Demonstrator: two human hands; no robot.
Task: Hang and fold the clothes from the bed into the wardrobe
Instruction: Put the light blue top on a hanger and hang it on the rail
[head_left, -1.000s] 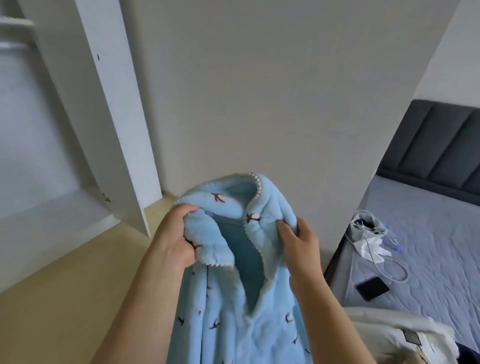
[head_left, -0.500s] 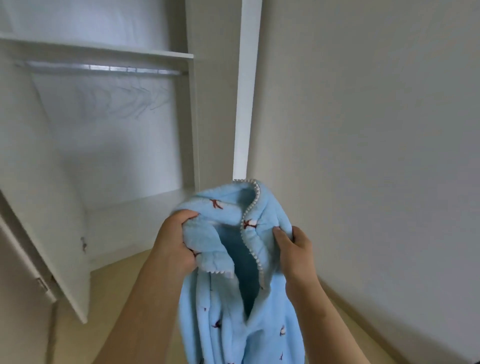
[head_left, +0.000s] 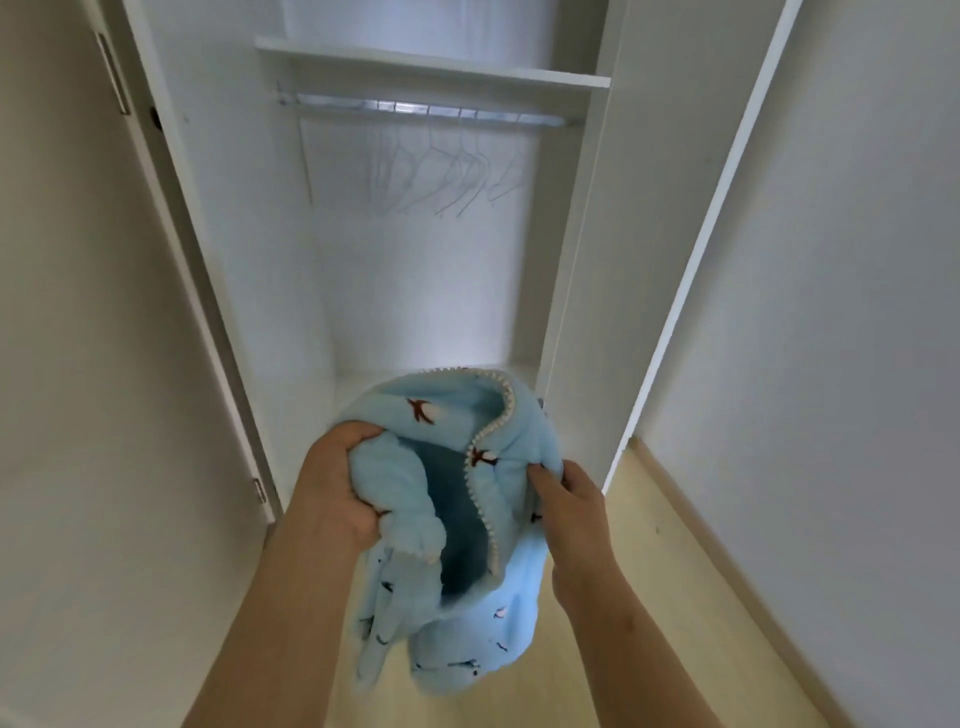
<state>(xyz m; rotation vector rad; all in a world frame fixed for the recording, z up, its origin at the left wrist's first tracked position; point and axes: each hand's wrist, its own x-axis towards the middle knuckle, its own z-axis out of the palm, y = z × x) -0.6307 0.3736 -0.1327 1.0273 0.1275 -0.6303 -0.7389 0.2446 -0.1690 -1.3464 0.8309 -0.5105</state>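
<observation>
Left hand: fingers curled tight, bunching the left collar side of the fleece garment; forearm comes up from the bottom edge, wrist bent inward.
Right hand: thumb and fingers pinch the right collar side, one finger laid along the fleece; forearm rises from the bottom right.
Hands together: about level, near each other, collar opening spread between them.
Garment: light blue, small bird print, bead-like trim on the collar edge; held in the air, body hanging between the forearms above the floor, in front of the wardrobe lower opening.
Wardrobe: white, left door and right door both open.
Rail: metal, just under the shelf.
Hangers: thin, bunched on the rail from middle to right; count unclear.
Floor: light wood.
</observation>
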